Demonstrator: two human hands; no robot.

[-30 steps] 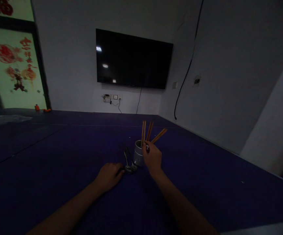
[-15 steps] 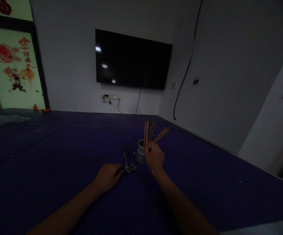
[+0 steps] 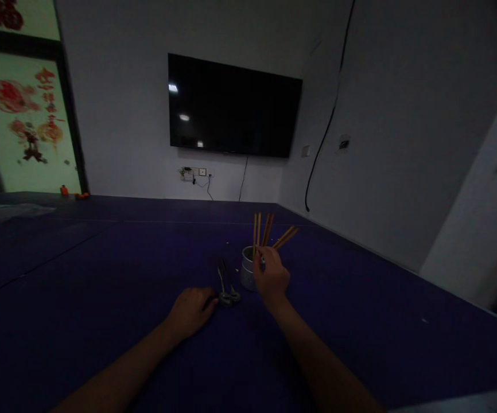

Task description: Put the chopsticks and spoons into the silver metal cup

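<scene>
My left hand lies low on the purple surface, thumb and fingers apart. Its fingertips are at the near end of a metal, scissor-like tool with two long arms and rounded ends; whether they touch it is unclear. Right of the tool a grey metal cup stands upright. Several wooden chopsticks rise from it, some steep and some leaning right. My right hand is closed at the cup's right side and rim, hiding part of both. A small light-and-dark spot shows between its fingers, too small to name.
The wide purple surface has seams and small white scraps. Crumpled clear plastic lies far left, with small orange objects near the door. A television hangs on the back wall, and a black cable hangs on the right.
The right hand's fingers have shifted slightly at the cup's rim. The left hand, the tool, the cup and the chopsticks look almost the same; the view has moved a little.
</scene>
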